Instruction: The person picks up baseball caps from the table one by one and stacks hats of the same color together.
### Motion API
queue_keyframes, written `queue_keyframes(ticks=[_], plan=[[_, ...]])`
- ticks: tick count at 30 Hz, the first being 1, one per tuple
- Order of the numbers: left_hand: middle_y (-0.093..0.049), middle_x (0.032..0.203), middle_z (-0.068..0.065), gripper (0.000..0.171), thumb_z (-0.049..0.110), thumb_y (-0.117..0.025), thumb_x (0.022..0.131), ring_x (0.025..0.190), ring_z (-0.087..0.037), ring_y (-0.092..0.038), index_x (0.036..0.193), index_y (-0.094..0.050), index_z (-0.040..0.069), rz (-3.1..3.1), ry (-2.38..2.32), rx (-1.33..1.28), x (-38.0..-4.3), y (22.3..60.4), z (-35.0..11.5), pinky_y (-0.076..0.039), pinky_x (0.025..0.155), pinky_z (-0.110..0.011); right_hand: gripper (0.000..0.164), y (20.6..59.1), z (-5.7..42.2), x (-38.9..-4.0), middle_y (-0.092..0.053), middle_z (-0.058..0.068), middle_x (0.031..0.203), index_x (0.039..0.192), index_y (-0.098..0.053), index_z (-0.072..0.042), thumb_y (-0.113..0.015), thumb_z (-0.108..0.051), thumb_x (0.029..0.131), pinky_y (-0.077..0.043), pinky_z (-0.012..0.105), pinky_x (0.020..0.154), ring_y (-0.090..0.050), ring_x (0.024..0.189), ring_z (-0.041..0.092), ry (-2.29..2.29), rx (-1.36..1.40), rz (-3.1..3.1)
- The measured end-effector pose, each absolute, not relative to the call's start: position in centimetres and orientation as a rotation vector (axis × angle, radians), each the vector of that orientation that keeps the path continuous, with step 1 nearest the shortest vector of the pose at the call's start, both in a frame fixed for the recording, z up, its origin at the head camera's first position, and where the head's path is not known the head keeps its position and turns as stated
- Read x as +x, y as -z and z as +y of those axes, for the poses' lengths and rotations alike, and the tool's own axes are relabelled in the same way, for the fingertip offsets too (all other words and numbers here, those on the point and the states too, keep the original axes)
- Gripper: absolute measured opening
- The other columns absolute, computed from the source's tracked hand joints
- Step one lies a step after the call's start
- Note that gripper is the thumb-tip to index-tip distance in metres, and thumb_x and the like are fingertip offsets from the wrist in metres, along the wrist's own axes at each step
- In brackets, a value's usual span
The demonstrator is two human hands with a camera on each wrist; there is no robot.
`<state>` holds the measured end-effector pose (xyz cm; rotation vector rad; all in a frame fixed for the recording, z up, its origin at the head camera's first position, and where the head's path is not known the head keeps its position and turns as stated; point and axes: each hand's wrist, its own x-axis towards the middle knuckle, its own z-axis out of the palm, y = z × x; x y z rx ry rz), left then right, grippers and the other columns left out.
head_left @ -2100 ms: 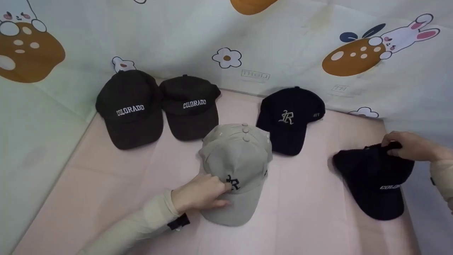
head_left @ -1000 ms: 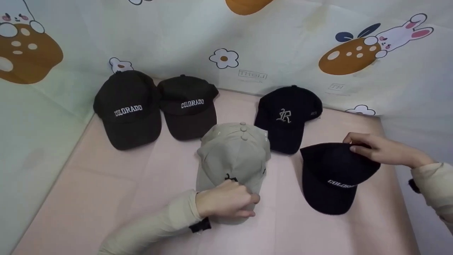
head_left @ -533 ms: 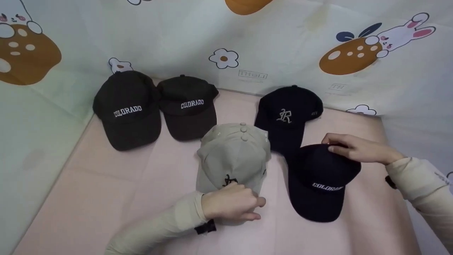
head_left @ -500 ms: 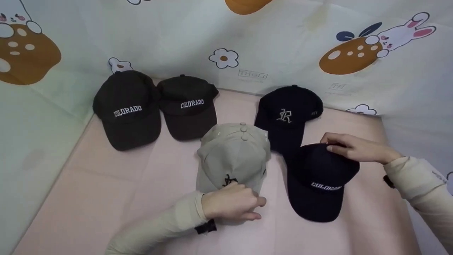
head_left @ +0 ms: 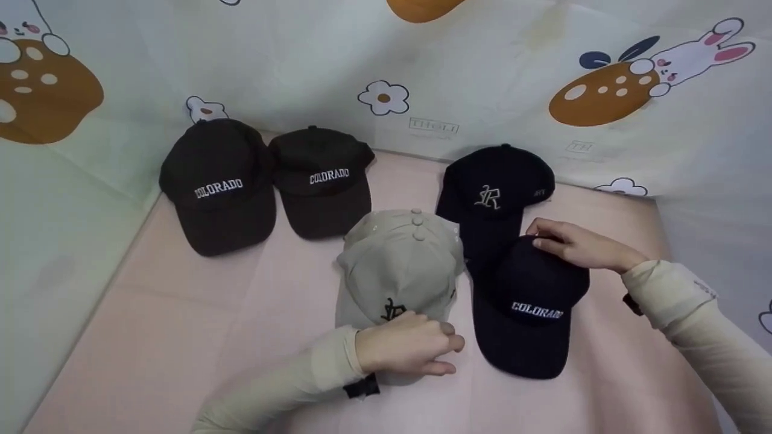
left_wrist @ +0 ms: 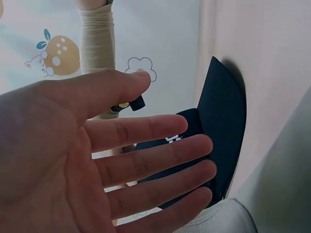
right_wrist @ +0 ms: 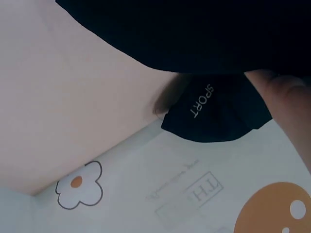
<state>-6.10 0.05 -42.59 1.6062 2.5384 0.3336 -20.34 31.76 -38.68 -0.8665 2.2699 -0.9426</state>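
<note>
Navy COLORADO cap [head_left: 534,280] apparently being placed;
right hand [head_left: 576,244] pinches its crown, toward the worktop's [head_left: 621,367] right edge; left hand [head_left: 410,346] spread over grey caps [head_left: 401,265]; next probably calls for aligning, releasing.

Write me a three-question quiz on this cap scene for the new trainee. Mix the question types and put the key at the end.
1. Which hand grips the front navy cap at the top of its crown?
2. True or false: in the left wrist view, the left hand has its fingers extended and grips nothing.
3. Fill in the missing word: the brown cap at the far left of the head view has ____ stitched across its front in white.

Key:
1. The right hand.
2. True.
3. COLORADO.
</note>
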Motion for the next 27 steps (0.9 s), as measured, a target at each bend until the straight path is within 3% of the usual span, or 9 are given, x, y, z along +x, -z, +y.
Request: queue_keyframes(ticks=[6,15,27], plan=[[-0.062,0.104,0.006,0.026,0.041,-0.062,0.093,0.087,-0.01,-0.062,0.105,-0.065,0.018,2.522,-0.267,1.633,-6.2,42.7,0.8,-0.048,0.055,-0.023,0.01,39.2,32.0,-20.6,-0.064,0.001,0.089,0.104,-0.058,-0.007,-0.049,-0.01,0.101,-0.041,0.024,0.074,-0.054,0.081,0.015,0.928,-0.791,2.319],[-0.055,0.13,0.002,0.039,0.046,-0.059,0.094,0.117,-0.013,-0.052,0.123,-0.062,0.02,2.509,-0.145,1.661,-6.2,43.3,2.1,-0.051,0.079,-0.025,0.011,38.7,32.0,-20.5,-0.064,-0.001,0.087,0.104,-0.062,-0.008,-0.052,-0.011,0.1,-0.043,0.024,0.072,-0.056,0.078,0.013,0.863,-0.775,2.383],[-0.043,0.146,-0.002,0.048,0.048,-0.058,0.093,0.129,-0.02,-0.043,0.135,-0.054,0.025,2.465,-0.091,1.605,-6.0,43.6,4.0,-0.046,0.09,-0.032,0.014,37.4,33.6,-21.3,-0.066,0.002,0.098,0.107,-0.063,-0.007,-0.053,-0.013,0.1,-0.045,0.021,0.077,-0.06,0.09,0.013,0.768,-0.706,2.456]])
